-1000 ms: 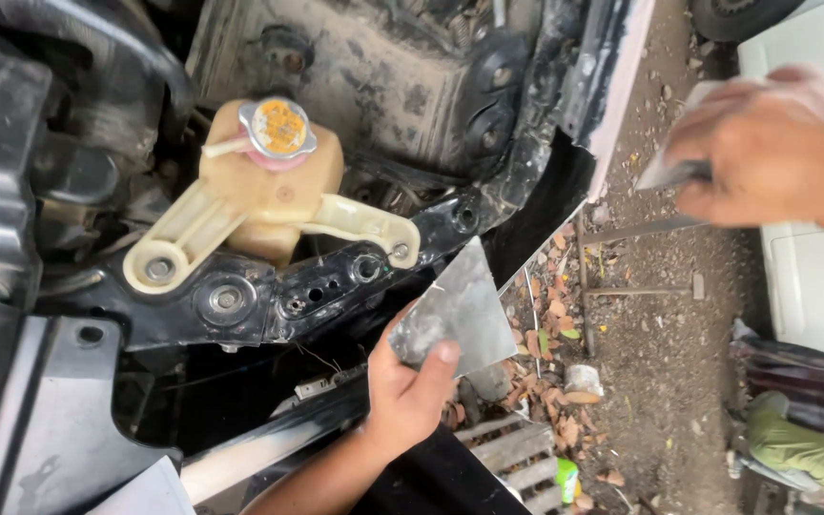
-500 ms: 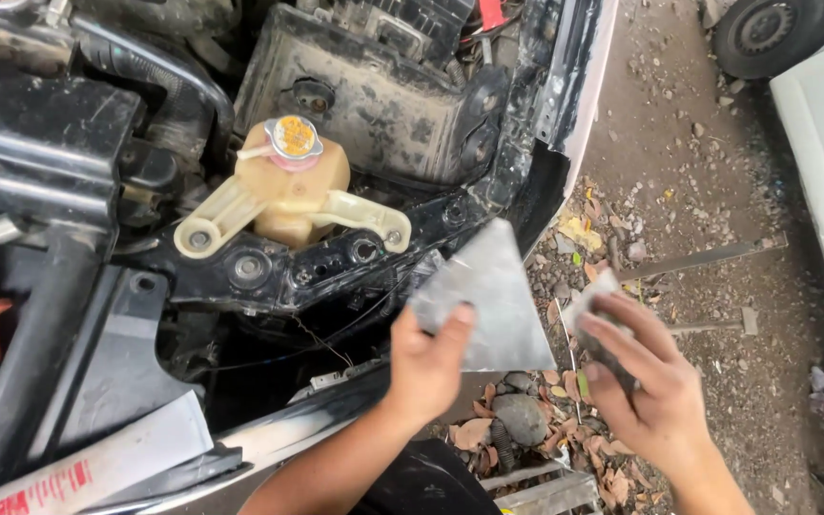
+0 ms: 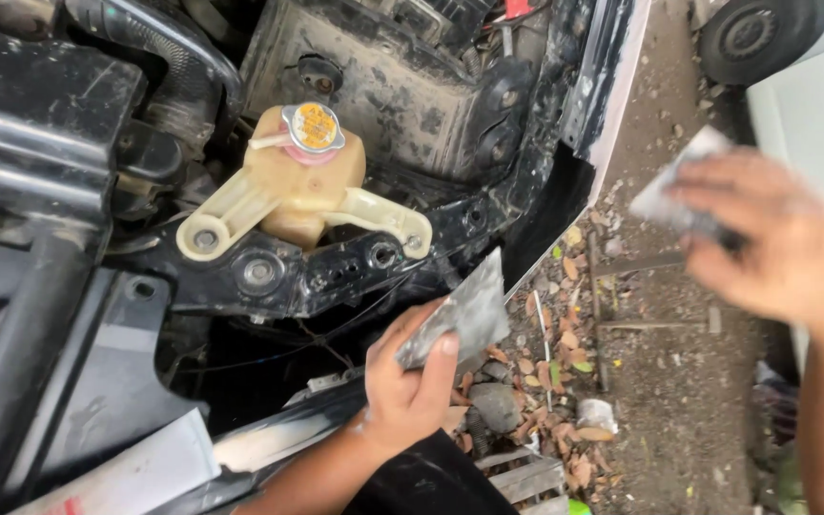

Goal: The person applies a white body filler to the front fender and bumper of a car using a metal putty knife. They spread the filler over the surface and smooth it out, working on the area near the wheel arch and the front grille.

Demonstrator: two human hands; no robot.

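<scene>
Left hand (image 3: 410,386) at lower centre, gripping a grey smeared flat scraper plate (image 3: 458,319) below the cream coolant reservoir (image 3: 299,183). Right hand (image 3: 776,238) at right edge, blurred, pinching a small grey scraper (image 3: 671,195) over littered ground (image 3: 660,401).

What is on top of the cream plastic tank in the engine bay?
A round metal cap with a yellow face sits on the cream tank, over a pink collar. The tank's contents cannot be seen, since the cap covers the opening.

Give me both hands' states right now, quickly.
Left hand: closed on a grey flat metal plate, beside the engine bay.
Right hand: closed on a small grey blade-like tool; blurred, so its kind is unclear.
</scene>
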